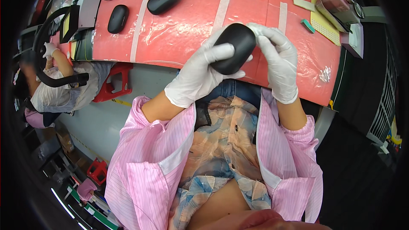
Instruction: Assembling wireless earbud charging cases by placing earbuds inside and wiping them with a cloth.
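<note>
A smooth black oval plastic case (237, 47) is held up above the near edge of the red-covered table (187, 34). My left hand (194, 74), in a white glove, is closed round its left side and underside, with the thumb lying across its face. At the upper right edge of the case, my white-gloved right hand (281, 64) has its thumb and fingertips pinched together against the rim. Beyond my left hand, a similar black case (164, 0) lies on the table, and another black case (118, 18) rests farther left.
Several more black cases line the table's far edge. To the right stand a wire holder (336, 2) with containers, a yellow perforated sheet (326, 23) and a small green block (307, 26). A black curved arm (40, 47) rises at left, near another person (64, 87) and a red stool (117, 83).
</note>
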